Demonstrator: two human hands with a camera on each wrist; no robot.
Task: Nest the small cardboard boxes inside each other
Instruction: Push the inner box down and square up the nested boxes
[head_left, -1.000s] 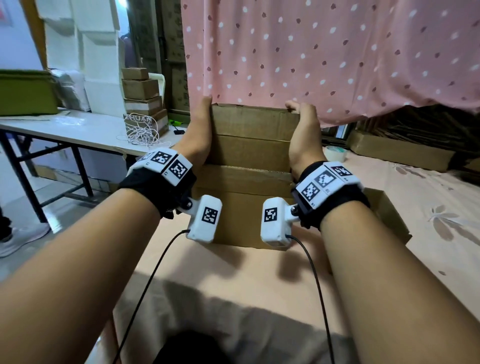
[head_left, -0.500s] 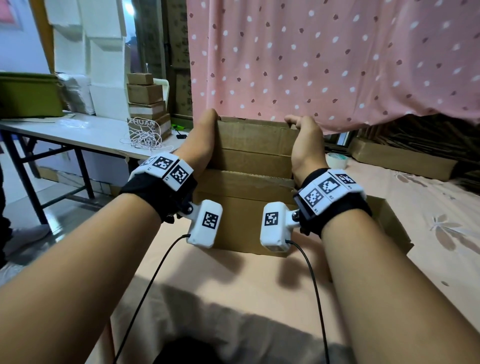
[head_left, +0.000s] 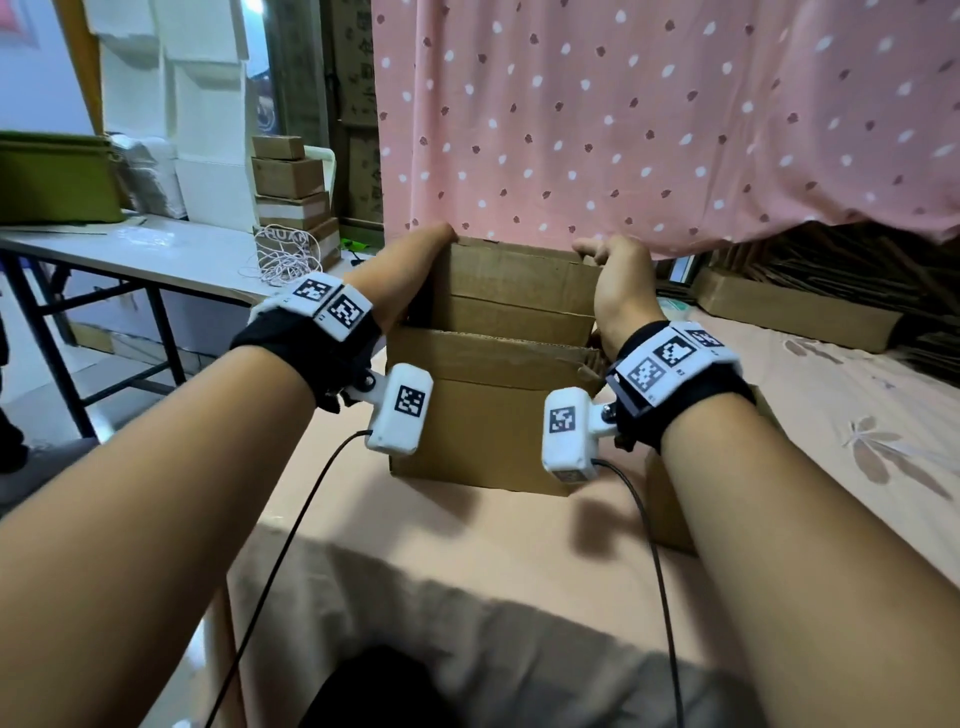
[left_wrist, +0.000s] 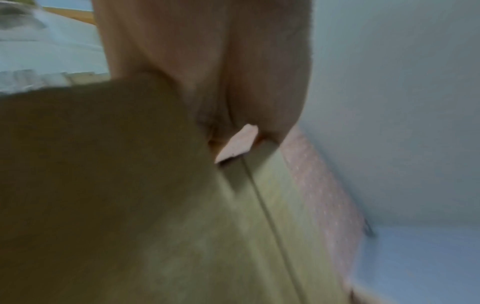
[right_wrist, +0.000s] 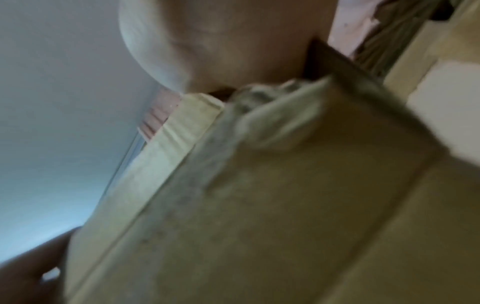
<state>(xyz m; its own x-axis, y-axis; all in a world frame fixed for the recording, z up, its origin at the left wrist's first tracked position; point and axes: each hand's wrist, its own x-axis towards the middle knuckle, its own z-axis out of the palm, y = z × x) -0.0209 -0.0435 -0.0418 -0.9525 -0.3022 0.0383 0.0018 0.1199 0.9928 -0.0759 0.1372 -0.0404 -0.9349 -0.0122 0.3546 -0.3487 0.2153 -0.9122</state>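
Observation:
A smaller cardboard box stands partly inside a larger open cardboard box on the peach-coloured sheet. My left hand lies along the smaller box's left side and reaches its far top corner. My right hand holds the right side, with fingers hooked over the top edge. The left wrist view is blurred; it shows the left hand's palm against cardboard. The right wrist view shows the right hand's palm against a cardboard wall. The smaller box's lower part is hidden in the larger one.
Another cardboard box sits behind my right forearm. A pink dotted curtain hangs just behind the boxes. A white table with stacked small boxes stands at the left. A long flat carton lies at the right.
The smaller box has sunk lower into the larger box, and both hands have come down with it.

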